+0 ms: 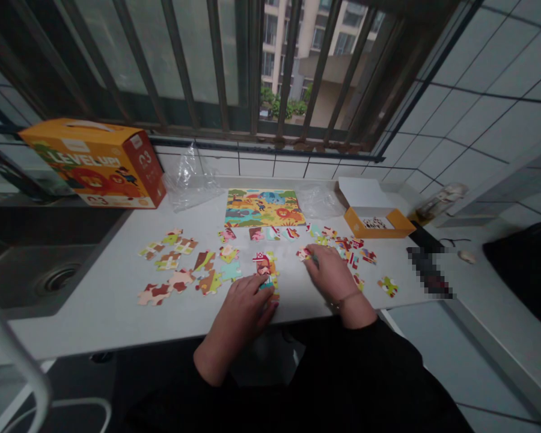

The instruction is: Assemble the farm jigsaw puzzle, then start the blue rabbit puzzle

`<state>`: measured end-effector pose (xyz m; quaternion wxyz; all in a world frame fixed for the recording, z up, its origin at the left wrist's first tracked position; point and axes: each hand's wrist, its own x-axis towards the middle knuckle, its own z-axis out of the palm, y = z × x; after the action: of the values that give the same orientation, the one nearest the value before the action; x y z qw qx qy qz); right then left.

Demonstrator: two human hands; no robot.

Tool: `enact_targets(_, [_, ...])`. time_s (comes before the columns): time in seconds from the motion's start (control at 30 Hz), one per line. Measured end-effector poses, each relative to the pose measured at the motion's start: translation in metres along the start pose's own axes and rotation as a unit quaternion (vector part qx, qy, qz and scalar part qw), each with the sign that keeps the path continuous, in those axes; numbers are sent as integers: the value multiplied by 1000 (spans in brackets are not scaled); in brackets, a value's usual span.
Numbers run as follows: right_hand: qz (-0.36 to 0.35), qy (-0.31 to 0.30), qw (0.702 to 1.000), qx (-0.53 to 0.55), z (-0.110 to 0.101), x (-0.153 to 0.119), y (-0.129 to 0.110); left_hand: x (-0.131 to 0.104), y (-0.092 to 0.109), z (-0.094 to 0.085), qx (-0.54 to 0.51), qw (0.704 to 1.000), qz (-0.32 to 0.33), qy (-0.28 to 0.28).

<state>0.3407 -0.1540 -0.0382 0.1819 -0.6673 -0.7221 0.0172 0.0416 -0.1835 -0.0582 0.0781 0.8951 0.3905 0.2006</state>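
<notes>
At frame centre, my left fingers [258, 281] touch a part-built patch [263, 266], my right fingers [316, 251] a piece [303, 254]; whether either grips, I cannot tell. Other pieces [205, 260] lie left and right; assembly looks early.

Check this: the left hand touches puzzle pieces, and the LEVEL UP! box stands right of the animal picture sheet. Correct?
No: the head view shows the LEVEL UP! box left of the animal picture sheet. The left hand does touch puzzle pieces.
</notes>
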Motion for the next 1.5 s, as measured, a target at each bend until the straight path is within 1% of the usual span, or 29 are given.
enact_targets(0.07, [-10, -46, 999, -4, 3, 21, -4, -1, -1, 1, -6, 1000, -2, -2])
enact_targets(0.17, [-12, -78, 997, -2, 1, 43, -2, -1, 0, 1, -8, 1000, -5, -1])
enact_targets(0.27, [3, -107, 994, 4, -7, 57, 2, 0, 3, 0, -3, 1000, -10, 5])
enact_targets(0.33, [11, -121, 992, 15, -15, 62, 1, 0, 5, -1, -4, 1000, -13, 10])
enact_targets(0.43, [11, -124, 991, 40, -24, 59, -8, 1, 6, -2, -13, 1000, -10, 16])
enact_targets(0.5, [29, -127, 985, 114, -23, 50, -20, 1, 6, -2, -14, 1000, -7, 20])
enact_targets(0.53, [48, -132, 974, 176, -20, 44, -27, 2, 6, -2, -13, 1000, -5, 21])
enact_targets(0.6, [98, -145, 933, 313, -8, 30, -42, 2, 7, -2, -6, 1000, -7, 23])
enact_targets(0.63, [114, -138, 919, 352, 0, 23, -49, 2, 7, -2, -3, 1000, -7, 24])
enact_targets(0.67, [123, -116, 918, 360, 8, 17, -56, 2, 7, -2, 0, 1000, -7, 23])
enact_targets(0.77, [141, -8, 946, 292, 28, 1, -70, 3, 8, -2, 2, 1000, -6, 18])
enact_targets(0.8, [147, 18, 952, 268, 33, -2, -73, 3, 8, -2, 1, 1000, -5, 17])
enact_targets(0.9, [151, 52, 960, 229, 42, -7, -78, 2, 6, -1, 1, 1000, -3, 23])
enact_targets(1.03, [132, 85, 976, 152, 47, -6, -84, 2, 4, 2, -4, 1000, 4, 24])
enact_targets(1.13, [127, 89, 986, 63, 48, -7, -88, 3, 4, 2, -2, 1000, 4, 18])
enact_targets(1.23, [130, 80, 988, 2, 47, -10, -93, 2, 5, 2, 1, 1000, 3, 19])
enact_targets(1.4, [130, 63, 987, -65, 49, -12, -104, 2, 4, 3, 1, 1000, 2, 25])
enact_targets(1.5, [131, 41, 988, -74, 47, -8, -109, 3, 3, 3, -2, 1000, 4, 25])
